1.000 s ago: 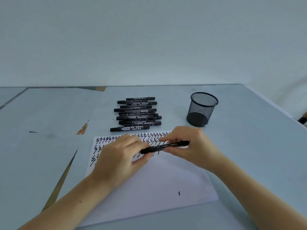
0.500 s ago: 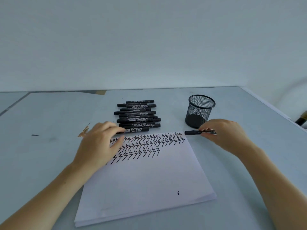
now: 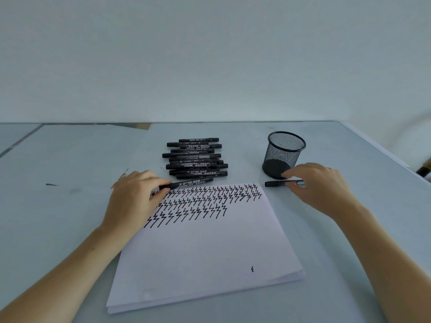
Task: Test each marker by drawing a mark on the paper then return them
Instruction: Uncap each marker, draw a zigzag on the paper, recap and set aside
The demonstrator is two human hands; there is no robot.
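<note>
The stack of white paper (image 3: 210,248) is lying on the pale table (image 3: 70,206), and everything else is sitting around it. Rows of black zigzag marks (image 3: 205,199) are filling the far part of the top sheet, and one small lone mark (image 3: 252,269) is sitting near the sheet's near right corner.

The left hand (image 3: 133,199) is resting over the paper's far left corner, fingers curled, and it is pinching the left end of a black marker (image 3: 191,183) that is lying along the paper's far edge, label up. Thumb and forefinger are closing on the barrel; the other fingers are bending loosely beneath.

Just beyond that marker, past the far edge of the paper, a pile of black markers (image 3: 194,158) is lying in a rough row, all pointing sideways.

The right hand (image 3: 319,187) is hovering off the paper's far right corner, fingers curved downward, with its fingertips touching the right end of a second black marker (image 3: 279,183) that is lying flat on the table just beyond that corner. Whether it is actually gripping the barrel or only resting on it is hard to tell.

A black mesh pen cup (image 3: 283,155) is standing upright beyond the paper's far right corner, just behind that marker and the right hand's fingertips.
</note>
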